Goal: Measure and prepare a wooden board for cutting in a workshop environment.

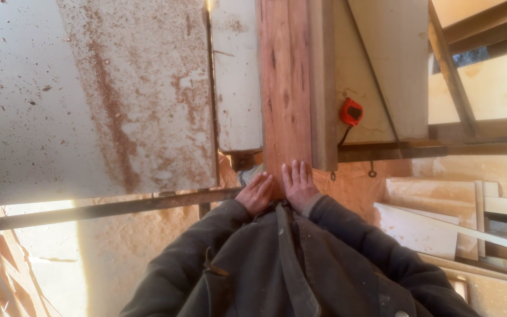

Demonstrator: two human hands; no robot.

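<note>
Sawdust is coating the white, rust-stained saw desk (118, 100) where we are pressing both flat, unclenched hands, left hand (256, 194) and right hand (298, 185), against the near end of the long reddish wooden plank (284, 88), running lengthwise straight away from us.

No packages, labels, signs or screens are visible.
</note>
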